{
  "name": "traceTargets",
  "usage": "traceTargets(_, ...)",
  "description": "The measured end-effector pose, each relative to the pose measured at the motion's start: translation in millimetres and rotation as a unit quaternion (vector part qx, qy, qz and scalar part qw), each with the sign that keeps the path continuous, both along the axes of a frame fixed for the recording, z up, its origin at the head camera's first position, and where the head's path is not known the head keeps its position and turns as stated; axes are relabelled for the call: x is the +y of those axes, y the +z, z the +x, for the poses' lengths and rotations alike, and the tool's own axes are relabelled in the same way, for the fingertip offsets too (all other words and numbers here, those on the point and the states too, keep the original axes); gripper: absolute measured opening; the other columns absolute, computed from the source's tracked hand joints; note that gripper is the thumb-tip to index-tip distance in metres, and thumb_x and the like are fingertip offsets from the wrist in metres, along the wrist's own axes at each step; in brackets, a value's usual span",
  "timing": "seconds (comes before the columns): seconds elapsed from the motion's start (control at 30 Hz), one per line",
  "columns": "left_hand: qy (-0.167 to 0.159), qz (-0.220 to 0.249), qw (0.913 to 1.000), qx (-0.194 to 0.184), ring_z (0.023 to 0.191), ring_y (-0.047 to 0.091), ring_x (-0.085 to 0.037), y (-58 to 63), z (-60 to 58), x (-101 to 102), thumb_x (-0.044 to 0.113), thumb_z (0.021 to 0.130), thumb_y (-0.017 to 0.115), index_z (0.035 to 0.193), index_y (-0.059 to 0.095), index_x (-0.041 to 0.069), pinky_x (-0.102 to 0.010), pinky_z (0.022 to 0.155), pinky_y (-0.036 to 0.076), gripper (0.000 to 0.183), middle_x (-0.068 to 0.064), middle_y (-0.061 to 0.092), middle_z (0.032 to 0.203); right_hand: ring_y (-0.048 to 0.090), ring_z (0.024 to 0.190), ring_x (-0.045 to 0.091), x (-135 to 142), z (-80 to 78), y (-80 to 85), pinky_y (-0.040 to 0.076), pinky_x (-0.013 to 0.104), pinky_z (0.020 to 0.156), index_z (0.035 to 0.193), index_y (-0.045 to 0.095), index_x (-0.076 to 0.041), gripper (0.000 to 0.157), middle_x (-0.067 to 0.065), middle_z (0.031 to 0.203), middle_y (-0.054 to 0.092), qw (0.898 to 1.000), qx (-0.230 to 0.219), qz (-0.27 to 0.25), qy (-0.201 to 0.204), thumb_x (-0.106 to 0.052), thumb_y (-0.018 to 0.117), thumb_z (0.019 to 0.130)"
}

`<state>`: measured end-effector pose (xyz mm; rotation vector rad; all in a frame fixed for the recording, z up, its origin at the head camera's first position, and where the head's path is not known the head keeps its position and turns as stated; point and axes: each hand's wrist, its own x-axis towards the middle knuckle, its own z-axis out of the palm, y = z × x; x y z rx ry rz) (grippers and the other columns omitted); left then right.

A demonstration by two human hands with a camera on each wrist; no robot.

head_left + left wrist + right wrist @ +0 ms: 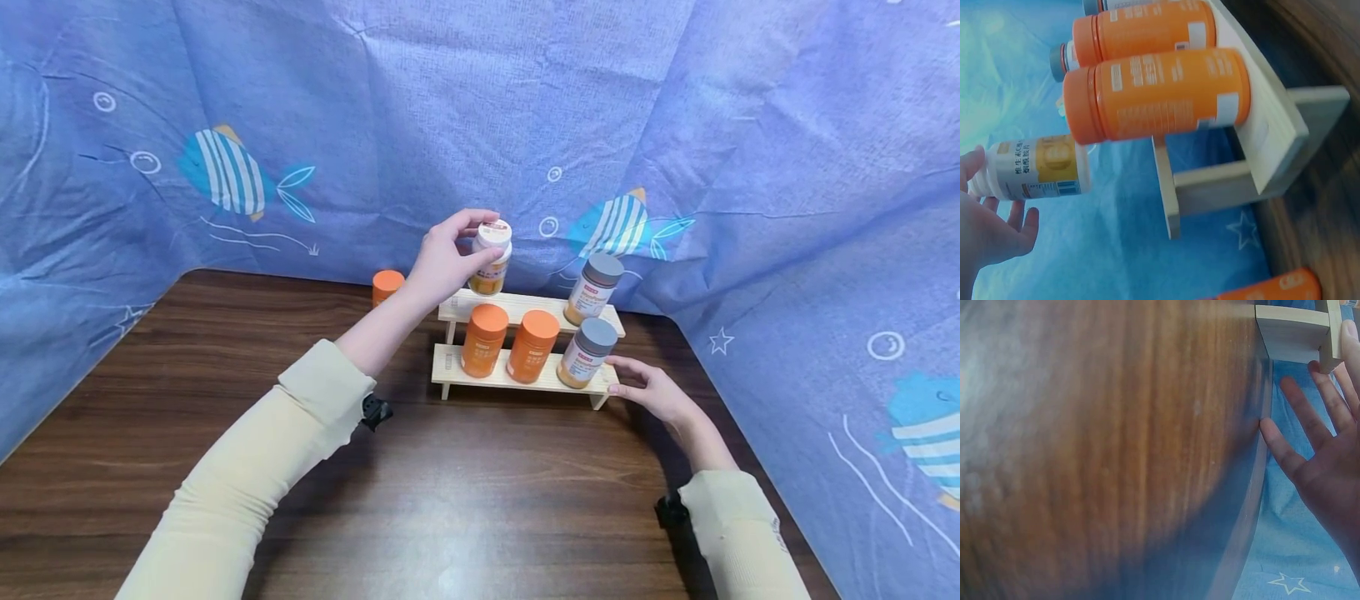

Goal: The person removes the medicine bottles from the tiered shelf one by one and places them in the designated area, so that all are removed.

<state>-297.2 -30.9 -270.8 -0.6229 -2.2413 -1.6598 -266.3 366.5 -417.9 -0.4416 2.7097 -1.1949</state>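
Note:
My left hand pinches a white pill bottle near its cap and holds it upright just above the left part of the stand's upper tier. In the left wrist view the bottle's yellow and white label shows. My right hand holds the right end of the wooden stand's lower tier; in the right wrist view its thumb and a finger lie on either side of the board's end, the other fingers spread. Two orange bottles and a grey-capped bottle stand on that tier.
Another grey-capped bottle stands at the right of the upper tier. Behind my left forearm, an orange bottle is on the dark wooden table. A blue fish-print cloth hangs behind and along the sides.

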Motion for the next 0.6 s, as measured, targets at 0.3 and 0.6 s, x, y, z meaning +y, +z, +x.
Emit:
traceTargets(0.3, 0.020, -0.036, 0.9991, 0.012, 0.107, 0.058, -0.018, 5.6, 8.0, -26, 0.024, 0.085, 0.072, 0.121, 0.061, 0.018, -0.037, 0.087, 0.049, 0.038, 0.001, 0.061, 0.124, 0.047, 0.123, 0.036, 1, 0.7, 0.8, 0.037, 0.052, 0.100, 0.138, 0.046, -0.009, 0.057, 0.020, 0.136, 0.050, 1.000, -0.006, -0.003, 0.002, -0.025, 0.068, 0.088)
traceTargets(0.6, 0.036, -0.068, 0.9969, 0.016, 0.102, 0.056, -0.016, 4.7, 14.0, -52, 0.029, 0.084, 0.072, 0.120, 0.062, 0.018, -0.036, 0.077, 0.046, 0.038, -0.001, 0.063, 0.115, 0.047, 0.124, 0.035, 0, 1.1, 1.4, 0.035, 0.053, 0.101, 0.138, 0.047, -0.011, 0.057, 0.019, 0.136, 0.050, 1.000, -0.012, -0.013, -0.001, -0.024, 0.068, 0.087)
